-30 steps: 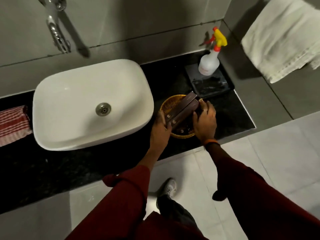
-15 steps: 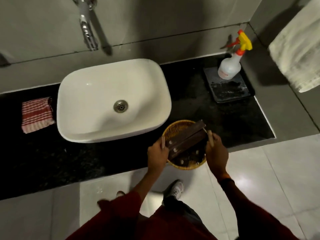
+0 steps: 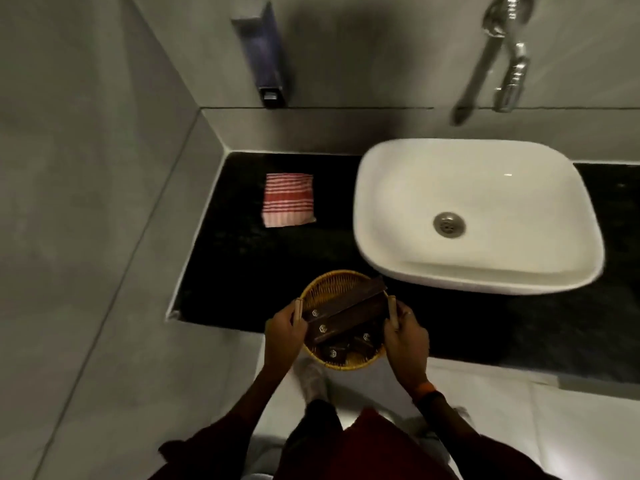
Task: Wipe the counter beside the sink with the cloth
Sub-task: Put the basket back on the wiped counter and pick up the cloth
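While gripped at its two handles by left hand [image 3: 284, 336] and right hand [image 3: 406, 341]: wicker basket [image 3: 332, 289] of dark boxes [image 3: 346, 315]; striped cloth [image 3: 288, 199] folded on black counter [image 3: 242, 265]

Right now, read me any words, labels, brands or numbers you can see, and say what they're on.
No readable text anywhere.
Dark brown boxes in the round woven basket: small pale emblems, too blurred to read.
Red-and-white striped cloth, white basin, wall dispenser: no markings visible.
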